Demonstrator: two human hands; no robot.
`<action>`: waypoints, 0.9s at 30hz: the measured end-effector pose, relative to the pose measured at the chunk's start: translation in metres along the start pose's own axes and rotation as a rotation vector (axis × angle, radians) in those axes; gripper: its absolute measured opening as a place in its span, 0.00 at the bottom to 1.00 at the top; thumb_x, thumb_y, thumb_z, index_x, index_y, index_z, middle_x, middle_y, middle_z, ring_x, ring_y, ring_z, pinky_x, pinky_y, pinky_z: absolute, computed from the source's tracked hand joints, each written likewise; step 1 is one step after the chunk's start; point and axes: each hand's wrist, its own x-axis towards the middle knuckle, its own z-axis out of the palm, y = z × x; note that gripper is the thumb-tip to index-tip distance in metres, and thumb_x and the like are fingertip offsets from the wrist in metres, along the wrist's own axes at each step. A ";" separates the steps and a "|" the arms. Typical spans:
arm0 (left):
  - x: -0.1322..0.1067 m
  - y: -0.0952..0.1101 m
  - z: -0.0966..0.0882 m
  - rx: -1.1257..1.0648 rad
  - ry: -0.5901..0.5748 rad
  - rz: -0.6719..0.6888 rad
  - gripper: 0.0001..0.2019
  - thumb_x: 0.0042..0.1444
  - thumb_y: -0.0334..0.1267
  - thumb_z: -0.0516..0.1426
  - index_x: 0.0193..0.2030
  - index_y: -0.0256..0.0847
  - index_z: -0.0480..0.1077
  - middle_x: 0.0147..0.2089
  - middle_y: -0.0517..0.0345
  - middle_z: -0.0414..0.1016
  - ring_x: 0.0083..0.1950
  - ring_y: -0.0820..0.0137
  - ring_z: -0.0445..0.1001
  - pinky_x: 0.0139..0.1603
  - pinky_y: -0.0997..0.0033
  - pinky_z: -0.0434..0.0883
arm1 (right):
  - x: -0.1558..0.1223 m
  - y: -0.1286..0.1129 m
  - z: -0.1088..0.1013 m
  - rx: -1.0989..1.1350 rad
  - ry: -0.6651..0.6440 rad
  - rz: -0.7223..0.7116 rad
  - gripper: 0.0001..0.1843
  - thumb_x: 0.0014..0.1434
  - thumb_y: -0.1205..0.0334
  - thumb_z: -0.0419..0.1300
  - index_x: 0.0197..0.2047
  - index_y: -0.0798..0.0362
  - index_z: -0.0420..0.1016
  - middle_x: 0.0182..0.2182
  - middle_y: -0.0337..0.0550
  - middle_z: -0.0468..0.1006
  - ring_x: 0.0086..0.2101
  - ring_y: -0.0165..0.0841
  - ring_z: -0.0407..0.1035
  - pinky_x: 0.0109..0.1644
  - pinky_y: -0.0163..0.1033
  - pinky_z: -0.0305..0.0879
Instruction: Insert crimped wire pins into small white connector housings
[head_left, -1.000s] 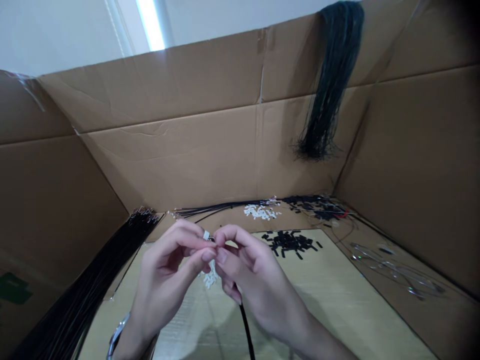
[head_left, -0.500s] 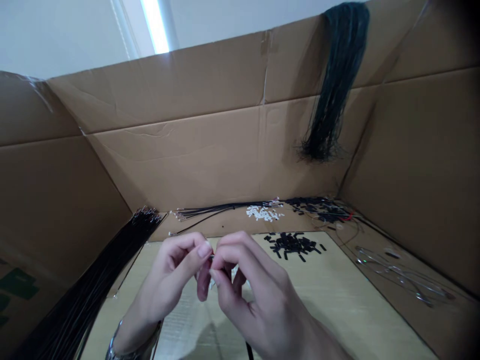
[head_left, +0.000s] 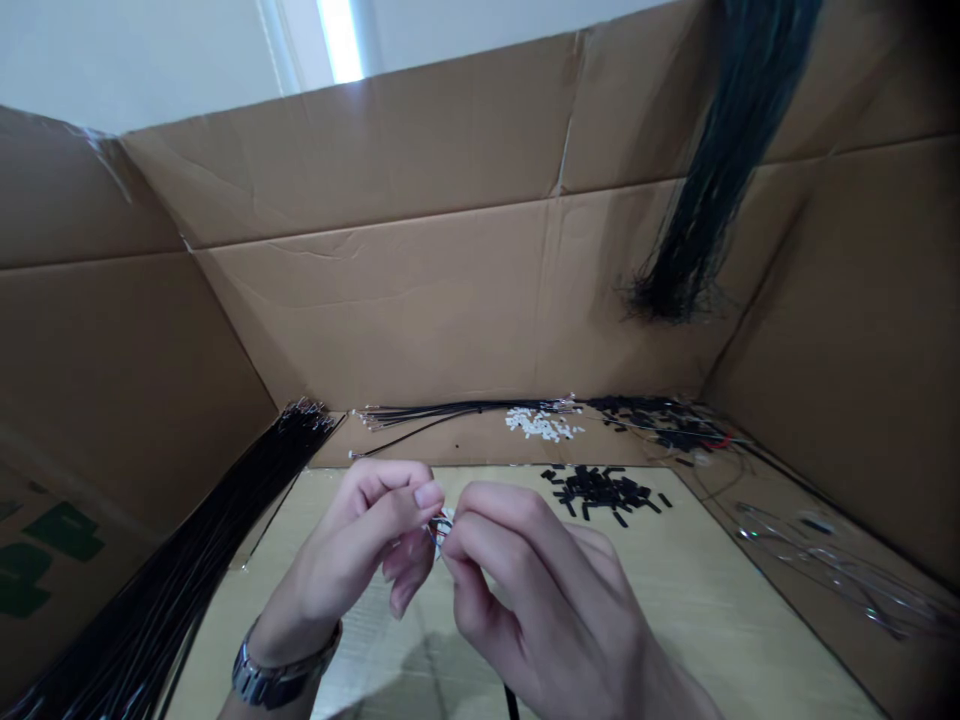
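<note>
My left hand (head_left: 367, 545) and my right hand (head_left: 525, 590) meet low in the middle of the view, fingertips pinched together. Between them sits the end of a thin wire (head_left: 441, 524) with small red and white bits at its tip, perhaps a tiny connector. A black cable (head_left: 511, 702) runs down from under my right hand to the bottom edge. A metal watch (head_left: 279, 676) is on my left wrist. Both hands hover above a pale board (head_left: 697, 600) inside a large cardboard box (head_left: 420, 290).
A thick bundle of black wires (head_left: 187, 580) lies along the left. More wires (head_left: 442, 411), a heap of white pieces (head_left: 541, 424) and black sleeves (head_left: 604, 492) lie further back. A dark wire bunch (head_left: 712, 190) hangs over the right rear wall. Loose wires (head_left: 840, 570) lie at right.
The view has shifted, so the box contents sit further right. My hands dropped slightly and stayed pinched together; the white piece seen earlier is now hidden behind my fingers.
</note>
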 end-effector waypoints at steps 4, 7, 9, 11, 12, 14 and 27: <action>0.000 0.000 0.002 -0.019 0.020 0.007 0.24 0.62 0.49 0.60 0.21 0.38 0.60 0.15 0.71 0.52 0.13 0.82 0.53 0.14 0.85 0.57 | 0.002 0.000 0.002 0.038 0.026 0.006 0.09 0.62 0.75 0.56 0.44 0.55 0.71 0.38 0.44 0.79 0.36 0.29 0.77 0.34 0.33 0.72; 0.000 0.001 0.005 -0.023 0.045 0.028 0.23 0.63 0.49 0.59 0.22 0.38 0.62 0.15 0.70 0.53 0.14 0.82 0.53 0.14 0.85 0.59 | 0.004 -0.001 0.004 0.043 0.058 0.020 0.09 0.63 0.75 0.56 0.44 0.54 0.72 0.38 0.43 0.79 0.36 0.29 0.77 0.37 0.32 0.74; 0.000 0.002 0.006 -0.026 0.054 0.038 0.22 0.63 0.48 0.59 0.22 0.38 0.63 0.14 0.70 0.52 0.14 0.82 0.52 0.14 0.85 0.59 | 0.004 -0.002 0.003 0.036 0.071 0.022 0.10 0.63 0.76 0.57 0.46 0.55 0.73 0.39 0.43 0.79 0.36 0.29 0.76 0.38 0.32 0.74; 0.000 0.002 0.008 -0.037 0.065 0.037 0.22 0.63 0.48 0.59 0.22 0.38 0.63 0.14 0.71 0.52 0.13 0.82 0.52 0.13 0.84 0.59 | 0.003 -0.002 0.002 0.017 0.080 0.023 0.11 0.63 0.76 0.58 0.47 0.55 0.73 0.39 0.44 0.79 0.36 0.29 0.76 0.37 0.33 0.73; -0.001 0.001 0.008 -0.043 0.067 0.037 0.22 0.63 0.47 0.58 0.22 0.38 0.63 0.14 0.71 0.51 0.13 0.82 0.52 0.13 0.84 0.58 | 0.003 -0.002 0.002 0.012 0.078 0.023 0.11 0.63 0.76 0.58 0.46 0.55 0.73 0.39 0.44 0.79 0.36 0.30 0.76 0.36 0.34 0.73; -0.001 0.001 0.009 -0.053 0.064 0.039 0.21 0.64 0.47 0.58 0.22 0.38 0.62 0.15 0.70 0.52 0.13 0.81 0.52 0.13 0.84 0.58 | 0.001 -0.002 0.002 0.003 0.077 0.027 0.09 0.64 0.75 0.57 0.45 0.54 0.73 0.38 0.44 0.78 0.36 0.30 0.76 0.35 0.35 0.72; -0.004 0.002 0.010 -0.042 0.000 -0.033 0.24 0.63 0.50 0.58 0.22 0.39 0.58 0.15 0.72 0.50 0.13 0.82 0.53 0.14 0.84 0.57 | 0.000 -0.004 -0.001 -0.094 0.114 -0.012 0.09 0.60 0.76 0.57 0.43 0.56 0.71 0.35 0.43 0.78 0.35 0.30 0.75 0.35 0.36 0.71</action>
